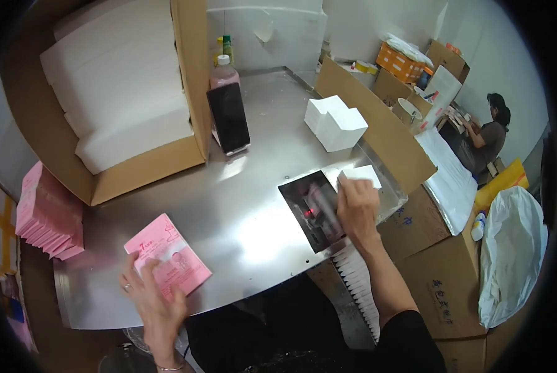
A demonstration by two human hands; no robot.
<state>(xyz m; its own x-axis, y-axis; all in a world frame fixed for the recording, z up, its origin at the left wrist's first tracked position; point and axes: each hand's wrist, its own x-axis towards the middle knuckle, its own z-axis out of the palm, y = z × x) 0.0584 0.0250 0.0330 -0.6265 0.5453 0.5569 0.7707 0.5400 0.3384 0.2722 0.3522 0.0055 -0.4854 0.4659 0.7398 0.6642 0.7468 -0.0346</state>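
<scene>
My left hand (151, 292) lies with spread fingers on a flat pink printed packet (177, 258) at the table's near left. My right hand (358, 208) is bent, its fingers closed together at the near edge of a white paper square (365, 176); what the fingertips pinch, if anything, is hidden. Just left of that hand, a dark glossy square panel (306, 211) with a red light is set in the metal table. Beyond it stand stacked white paper squares (337, 123). A row of white folded papers (358, 289) runs below the table edge by my right forearm.
A big carton (148, 180) of white paper bundles stands at back left, pink packets (48, 214) beside it. A phone (228, 118) leans against a bottle (223, 74). Cardboard (378, 124) edges the right side; cartons (443, 292) and a white bag (511, 255) lie beyond. Another person (493, 133) works far right.
</scene>
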